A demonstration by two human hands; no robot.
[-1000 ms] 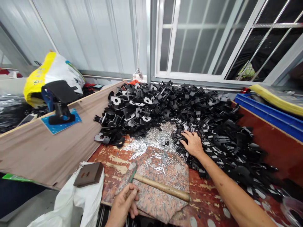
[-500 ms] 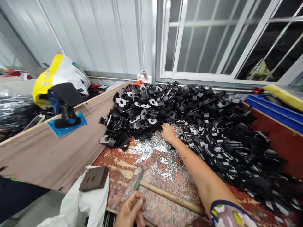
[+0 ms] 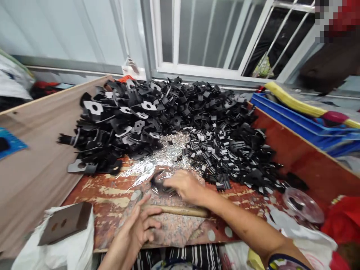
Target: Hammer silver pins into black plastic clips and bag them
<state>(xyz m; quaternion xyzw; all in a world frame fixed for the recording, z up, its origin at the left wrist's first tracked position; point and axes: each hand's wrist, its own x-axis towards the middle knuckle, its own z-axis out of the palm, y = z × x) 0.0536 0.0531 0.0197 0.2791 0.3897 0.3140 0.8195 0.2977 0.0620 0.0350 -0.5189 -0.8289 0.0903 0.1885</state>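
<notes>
My right hand (image 3: pixel 185 185) is closed on a black plastic part (image 3: pixel 159 183), blurred by motion, just above the front of the scattered metal pins (image 3: pixel 143 169). My left hand (image 3: pixel 142 223) hovers in front with its fingers spread, holding nothing. Between the two lies a hammer (image 3: pixel 182 211); its wooden handle shows, while its head is hidden behind my left fingers. Large black curved parts (image 3: pixel 118 123) are heaped behind the pins, and small black hinge-like pieces (image 3: pixel 222 150) lie in a pile on the right.
A brown block (image 3: pixel 66 223) rests on white cloth at the front left. The wooden board (image 3: pixel 56 131) slants along the left side. A blue crate (image 3: pixel 292 116) stands beyond the right edge, with a clear plastic bowl (image 3: pixel 303 204) nearer me.
The view has swung right. My right hand has drawn back from the pile toward me, now with a black part. My left hand has moved up over the hammer and its fingers have spread.
</notes>
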